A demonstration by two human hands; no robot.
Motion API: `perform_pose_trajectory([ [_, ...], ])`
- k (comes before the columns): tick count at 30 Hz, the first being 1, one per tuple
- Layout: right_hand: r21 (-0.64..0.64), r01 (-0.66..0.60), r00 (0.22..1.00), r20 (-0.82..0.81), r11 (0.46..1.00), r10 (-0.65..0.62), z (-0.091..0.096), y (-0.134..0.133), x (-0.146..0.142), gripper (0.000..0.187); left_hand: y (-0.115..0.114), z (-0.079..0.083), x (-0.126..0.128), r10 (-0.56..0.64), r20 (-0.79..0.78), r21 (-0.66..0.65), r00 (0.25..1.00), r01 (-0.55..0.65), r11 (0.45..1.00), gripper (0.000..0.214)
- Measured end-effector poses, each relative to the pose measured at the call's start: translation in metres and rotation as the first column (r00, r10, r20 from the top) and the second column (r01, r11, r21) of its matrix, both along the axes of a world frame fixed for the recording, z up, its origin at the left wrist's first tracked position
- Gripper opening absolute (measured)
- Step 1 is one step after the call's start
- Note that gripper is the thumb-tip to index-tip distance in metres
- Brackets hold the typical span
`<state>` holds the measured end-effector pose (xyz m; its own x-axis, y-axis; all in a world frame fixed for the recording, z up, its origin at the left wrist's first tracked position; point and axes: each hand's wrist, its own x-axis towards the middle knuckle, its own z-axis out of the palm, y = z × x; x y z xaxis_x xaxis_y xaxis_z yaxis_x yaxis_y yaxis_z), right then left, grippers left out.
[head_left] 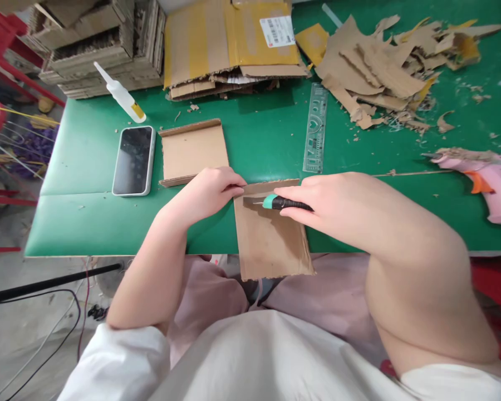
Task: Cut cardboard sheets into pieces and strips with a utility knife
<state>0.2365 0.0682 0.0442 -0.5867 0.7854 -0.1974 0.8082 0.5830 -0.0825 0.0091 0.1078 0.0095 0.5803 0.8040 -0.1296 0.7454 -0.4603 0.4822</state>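
From where I watched, the left hand (212, 192) lay closed down on the top left corner of a cardboard sheet (271, 242), fingers curled over its edge and pinning it flat; the right hand (332, 203) was wrapped round a craft knife (281, 203), black in the handle and teal at the tip, its blade pointing left across the upper part of the sheet and ending just short of the left fingertips; whether the blade touched the cardboard I could not tell. The sheet sat at the near edge of the green table (87, 223), its lower part hanging over the person's lap. Just beyond the left hand lay a smaller cardboard piece (194, 150); beside that, to the left, a phone (133, 160) lay face up, and a glue bottle (119, 96) lay tilted behind it. A clear ruler (316, 128) lay beyond the right hand; a pink glue gun (490, 184) rested at the right edge; torn cardboard scraps (388, 61) were heaped at the far right, and flattened boxes (229, 44) were stacked at the back.
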Motion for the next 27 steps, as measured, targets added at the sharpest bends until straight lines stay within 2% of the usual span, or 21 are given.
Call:
perform_pose_trajectory([
  [6,0.006,0.034,0.999,0.009,0.999,-0.034,-0.001,0.002,-0.002,0.033,-0.001,0.001,0.0,-0.035,-0.014,0.016,0.999,0.035,0.999,0.024],
  [9,-0.014,0.056,0.998,0.004,0.998,-0.056,0.0,0.003,0.003,0.033,-0.001,0.001,-0.001,-0.047,-0.015,0.016,0.999,0.047,0.999,0.025],
  [17,0.032,0.129,0.991,-0.034,0.991,-0.128,-0.006,0.003,0.021,0.038,0.0,-0.001,-0.002,-0.069,0.005,0.021,0.998,0.069,0.997,0.026],
  [27,-0.051,0.295,0.955,0.029,0.954,-0.294,0.001,0.008,0.047,0.033,-0.001,-0.002,-0.002,-0.056,-0.009,0.025,0.998,0.056,0.998,0.025],
])
